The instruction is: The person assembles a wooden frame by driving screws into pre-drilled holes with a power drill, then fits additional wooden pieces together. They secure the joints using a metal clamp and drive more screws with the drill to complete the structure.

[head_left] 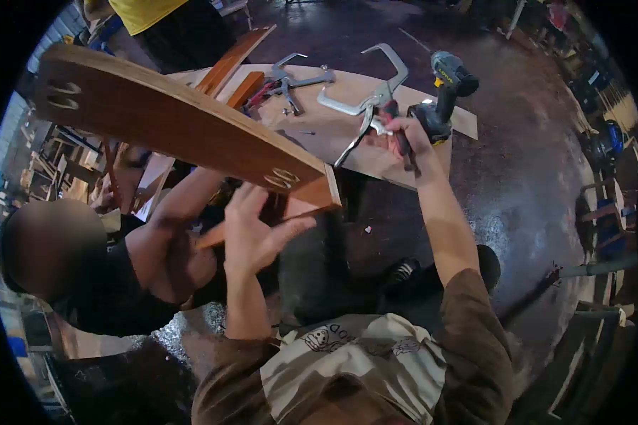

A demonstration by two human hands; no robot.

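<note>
My right hand [412, 138] is closed around the dark and red grips of a locking C-clamp [383, 95], whose wide metal jaws stand apart over the table. A long brown wooden board [163, 120] with pairs of oval marks slants across the left, its near end joined to a shorter wooden piece [308, 204]. At that end's lower edge is my left hand [252, 227], thumb stretched away from the fingers. Its fingertips lie against the wood; how much weight they bear cannot be told.
On the plywood tabletop [312, 149] are a second clamp [287, 85], a cordless drill [443, 95] standing upright, a screw [305, 132] and wooden strips [244, 90]. A co-worker [135, 276] crouches at left, an arm under the board. Another person in yellow [149, 14] stands behind.
</note>
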